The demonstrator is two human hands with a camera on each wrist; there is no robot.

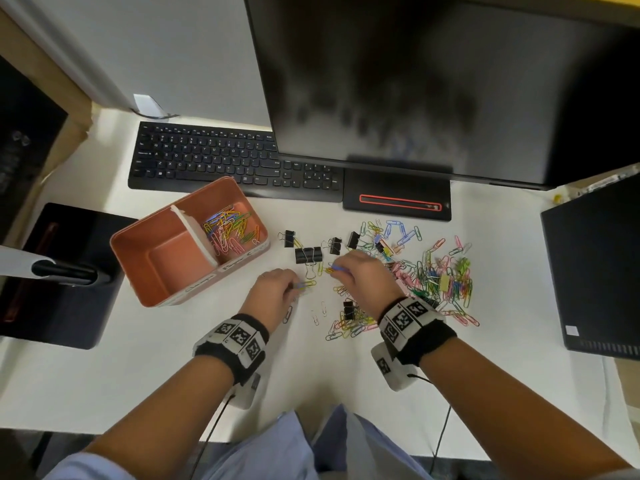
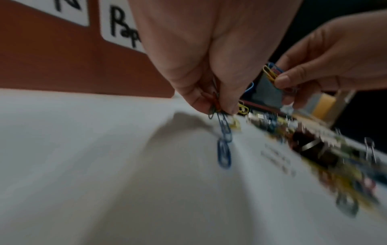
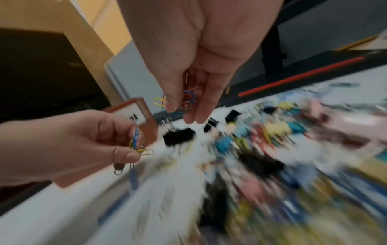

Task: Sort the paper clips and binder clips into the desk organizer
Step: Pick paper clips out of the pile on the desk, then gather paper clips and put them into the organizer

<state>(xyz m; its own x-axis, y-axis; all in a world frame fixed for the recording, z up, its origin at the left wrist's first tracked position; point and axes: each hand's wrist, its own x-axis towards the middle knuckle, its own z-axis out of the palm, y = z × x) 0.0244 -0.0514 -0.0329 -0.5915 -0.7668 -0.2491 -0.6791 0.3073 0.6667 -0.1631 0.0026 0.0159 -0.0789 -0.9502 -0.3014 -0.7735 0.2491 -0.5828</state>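
Observation:
An orange desk organizer stands left of centre on the white desk; its right compartment holds coloured paper clips, its left compartment looks empty. My left hand hovers just over the desk and pinches a small bunch of paper clips, with blue ones dangling below. My right hand pinches another bunch of paper clips a little above the desk. A big heap of coloured paper clips lies to the right. Black binder clips lie beyond the hands, one more binder clip nearer me.
A black keyboard and a monitor stand behind the clips. A dark stand lies left of the organizer, a black box at the right edge. White labels mark the organizer's front wall.

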